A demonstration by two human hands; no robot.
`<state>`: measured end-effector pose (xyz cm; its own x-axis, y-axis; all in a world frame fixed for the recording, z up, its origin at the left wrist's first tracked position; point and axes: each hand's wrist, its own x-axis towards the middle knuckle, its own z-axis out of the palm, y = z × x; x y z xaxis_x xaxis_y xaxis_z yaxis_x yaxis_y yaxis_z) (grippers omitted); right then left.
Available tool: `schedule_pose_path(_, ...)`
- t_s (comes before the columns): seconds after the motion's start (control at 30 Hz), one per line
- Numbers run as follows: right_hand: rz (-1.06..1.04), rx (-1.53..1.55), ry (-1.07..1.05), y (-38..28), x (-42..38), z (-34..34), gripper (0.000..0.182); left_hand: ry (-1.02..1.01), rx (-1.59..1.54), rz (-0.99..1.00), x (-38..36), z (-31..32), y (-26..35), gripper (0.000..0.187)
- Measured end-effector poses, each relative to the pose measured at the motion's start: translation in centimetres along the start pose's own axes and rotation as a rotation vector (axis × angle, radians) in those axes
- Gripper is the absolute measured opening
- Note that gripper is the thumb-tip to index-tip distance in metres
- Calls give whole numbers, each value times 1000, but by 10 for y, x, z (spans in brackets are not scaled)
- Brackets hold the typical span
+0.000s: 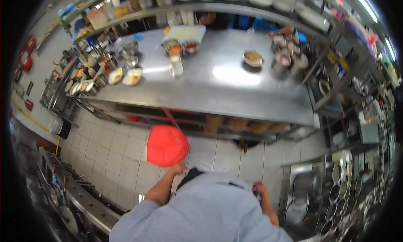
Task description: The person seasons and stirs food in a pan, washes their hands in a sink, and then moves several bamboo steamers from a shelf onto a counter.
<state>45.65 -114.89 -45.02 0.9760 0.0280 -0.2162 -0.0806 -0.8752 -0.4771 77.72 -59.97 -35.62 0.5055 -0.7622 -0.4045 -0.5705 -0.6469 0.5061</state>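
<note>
My left hand (179, 168) is closed in front of my grey shirt, at the lower right edge of a bright red, bag-like thing (168, 145). The red thing has a crease down its right side and stands out over the tiled floor; its exact kind does not show. Close to my right hip is my right hand (260, 187), with its fingers curled in. Whatever may be inside those fingers is hidden.
Ahead runs a long steel counter (189, 93). On it are a bowl of food (253, 58), a clear container (176, 66), two white dishes and several metal pots. Plates line an overhead shelf (201, 7). Cooking equipment (88, 204) stands left, a pan rack (340, 187) right.
</note>
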Motion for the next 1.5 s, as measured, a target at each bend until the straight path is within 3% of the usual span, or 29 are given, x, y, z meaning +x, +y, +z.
schedule_pose_path(0.03, 760, 558, -105, -79, 9, -65, 28, 42, -483, -244, -3, 4, -1, 15)
schedule_pose_path(0.07, 620, 570, -83, -75, 9, -55, 25, -46, -546, -441, -6, -18, 15, 21)
schedule_pose_path(0.1, 811, 892, 16, -108, 15, -73, 23, 32, -404, -214, -12, 3, -10, 27)
schedule_pose_path(0.17, 830, 962, 2, -134, 29, -88, 14, 108, -275, 21, -17, 19, -30, 33)
schedule_pose_path(0.23, 894, 962, -24, -167, 42, -108, 13, -1, -867, -806, -26, -8, -4, 46)
schedule_pose_path(0.27, 941, 962, -47, -177, 48, -113, 12, -11, -866, -800, -28, 3, -23, 46)
schedule_pose_path(0.33, 956, 980, -39, -190, 53, -113, 13, -62, -690, -543, -39, 26, -56, 51)
schedule_pose_path(0.37, 945, 965, -53, -194, 55, -113, 14, -74, -689, -534, -41, 15, -47, 51)
schedule_pose_path(0.43, 943, 942, -70, -202, 58, -112, 16, -51, -881, -796, -45, 3, -37, 52)
schedule_pose_path(1.5, 977, 939, -44, -201, 52, -98, 22, -114, -884, -723, -17, -26, -35, 54)
